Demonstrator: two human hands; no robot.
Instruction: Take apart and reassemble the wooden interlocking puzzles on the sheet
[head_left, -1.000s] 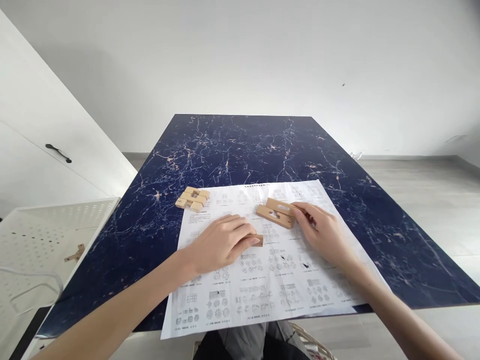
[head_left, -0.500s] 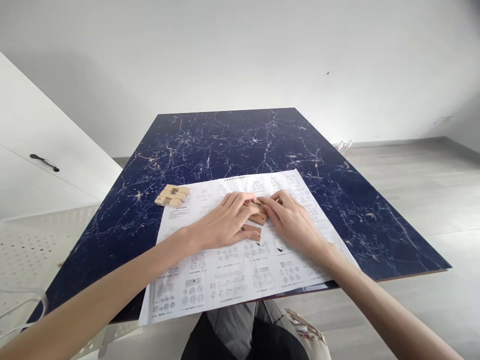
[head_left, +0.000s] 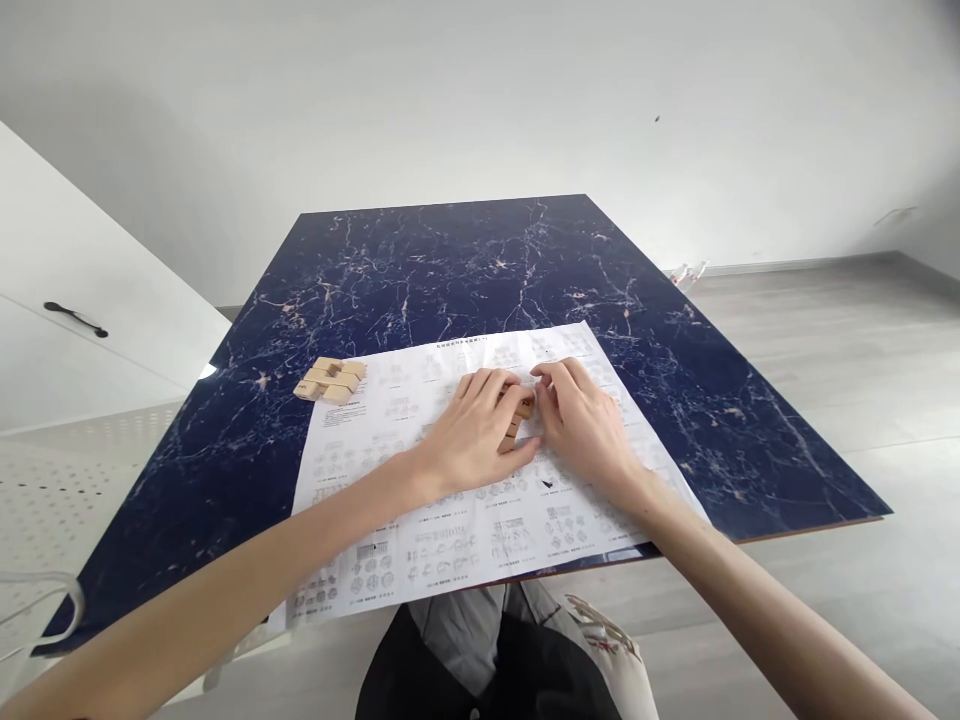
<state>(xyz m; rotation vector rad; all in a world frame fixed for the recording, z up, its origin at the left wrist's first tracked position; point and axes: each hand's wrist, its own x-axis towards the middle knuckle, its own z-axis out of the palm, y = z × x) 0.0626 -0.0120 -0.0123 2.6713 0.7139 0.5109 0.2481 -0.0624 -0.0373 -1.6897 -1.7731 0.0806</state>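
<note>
Several brown wooden puzzle pieces (head_left: 513,430) lie side by side on a printed instruction sheet (head_left: 442,520), largely covered by my left hand (head_left: 476,425). Its fingers curve over their far side and its thumb lies along the near side, so it is closed on them. Just right of the pieces is my right hand (head_left: 589,425), fingers bent and slightly apart, with nothing visible in it. A pale wooden interlocking puzzle (head_left: 330,381) rests at the sheet's upper left corner, away from both hands.
The sheet lies along the near edge of a dark blue marble-patterned table (head_left: 427,265). A white cabinet (head_left: 97,270) with a black handle stands to the left, beside a white perforated surface (head_left: 67,490). Behind the table is a pale wall (head_left: 465,100).
The brown pieces sit closer together, with my left hand farther over them. My right hand has drawn off the pieces to their right. The view has tilted slightly.
</note>
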